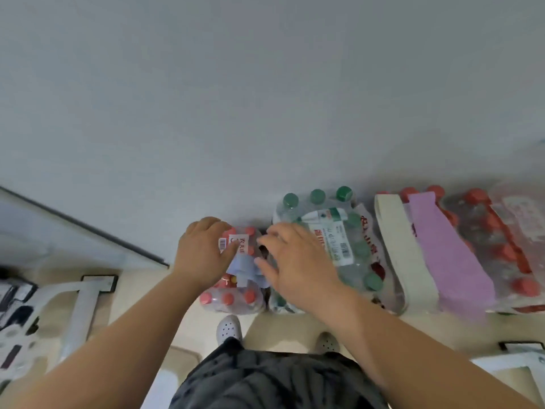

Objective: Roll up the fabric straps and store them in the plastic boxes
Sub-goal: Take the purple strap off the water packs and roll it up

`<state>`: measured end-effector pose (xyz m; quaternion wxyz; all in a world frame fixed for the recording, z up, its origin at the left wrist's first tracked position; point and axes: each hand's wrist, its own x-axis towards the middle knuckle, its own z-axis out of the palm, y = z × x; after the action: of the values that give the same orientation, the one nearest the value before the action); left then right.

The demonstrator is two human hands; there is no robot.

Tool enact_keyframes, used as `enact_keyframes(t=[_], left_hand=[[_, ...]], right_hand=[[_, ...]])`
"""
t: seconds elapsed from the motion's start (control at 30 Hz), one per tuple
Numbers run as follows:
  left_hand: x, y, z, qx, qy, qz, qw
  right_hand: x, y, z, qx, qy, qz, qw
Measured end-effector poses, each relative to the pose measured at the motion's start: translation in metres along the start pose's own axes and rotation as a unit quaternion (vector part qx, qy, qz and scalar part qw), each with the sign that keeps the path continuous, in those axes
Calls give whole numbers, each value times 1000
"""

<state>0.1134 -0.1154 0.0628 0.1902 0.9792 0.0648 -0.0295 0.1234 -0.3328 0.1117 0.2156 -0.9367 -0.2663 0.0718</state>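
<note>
Closest in, dark speckled shorts (277, 379) hang above two white perforated clogs (228, 327) on a pale tiled floor (283, 323). Both bare forearms reach forward over a shrink-wrapped pack of red-capped plastic bottles (230, 301) standing on the floor. A light blue fabric strap (243, 268) lies bunched on top of that pack, between the two hands. The left hand (203, 252) rests on the pack just left of the strap, fingers curled over the far side and thumb stretched toward the strap's upper edge; the blur leaves it unclear whether it pinches the fabric. The right hand (298, 261) is spread loose, fingers apart, its fingertips at the strap's right edge. Under that hand sits a wrapped pack of green-capped bottles (351, 231). Further right, a cream fabric strap (407, 255) and a lilac fabric strap (445, 255) lie draped side by side over another red-capped bottle pack (501, 231). A plain grey wall (265, 84) stands behind.
</note>
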Motion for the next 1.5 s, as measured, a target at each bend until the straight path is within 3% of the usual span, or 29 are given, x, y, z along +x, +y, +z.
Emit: enact_keyframes(t=[0.1,0.27,0.37,0.5,0.67,0.87,0.97,1.13,1.23,1.33,1.4,1.5], left_hand=[[1,-62,8,5,-70,-36,997],[15,-132,29,3,-236,-73,969],[22,-162,46,-24,-280,-111,953],[27,-183,71,-100,-303,-151,936],[32,-198,100,-218,-253,-219,917],[58,-206,121,-394,-278,-331,811],[62,-206,125,-405,-284,-355,793],[55,-203,115,-409,-208,-370,808],[45,-196,92,-415,-192,-328,827],[35,-182,61,-436,-181,-265,841],[30,-172,36,-440,-183,-214,853],[25,-152,-5,-445,-206,-122,863]], right_hand=[[28,-47,48,6,-66,-3,998],[68,-61,125,13,-207,134,969],[84,-48,155,-15,-253,172,952],[99,-36,186,-42,-289,178,940],[100,-33,214,-45,-349,165,922],[86,-35,217,-45,-388,179,903],[89,-35,216,-46,-402,184,896],[92,-34,219,-43,-409,197,890],[98,-41,215,-12,-393,214,894],[106,-54,198,94,-262,244,929],[106,-66,179,169,-181,257,934],[101,-87,144,240,-150,232,931]])
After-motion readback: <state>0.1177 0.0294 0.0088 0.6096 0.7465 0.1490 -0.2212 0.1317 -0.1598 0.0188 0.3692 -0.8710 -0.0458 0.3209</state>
